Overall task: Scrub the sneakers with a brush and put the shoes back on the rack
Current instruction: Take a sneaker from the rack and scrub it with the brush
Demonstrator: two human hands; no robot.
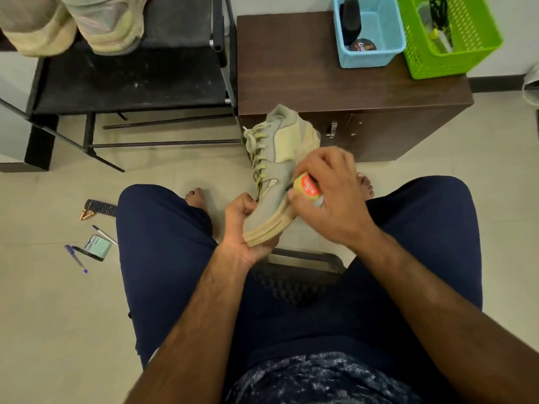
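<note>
Two hands divide the work: our left hand [245,228] grips the sneaker [280,170] steady, while right hand [332,199] fingers [304,167] clench the brush [309,186] against its side.

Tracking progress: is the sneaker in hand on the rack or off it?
Off it. The left hand holds the sneaker between the knees, the right hand holds the brush against its side; the rack stands apart.

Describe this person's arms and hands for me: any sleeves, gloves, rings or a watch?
Both are bare. The left hand and right hand have no gloves, and no rings show. The left forearm and right forearm carry no sleeve, watch or band as far as the frame shows. A mottled blue top shows at the bottom edge.
</note>
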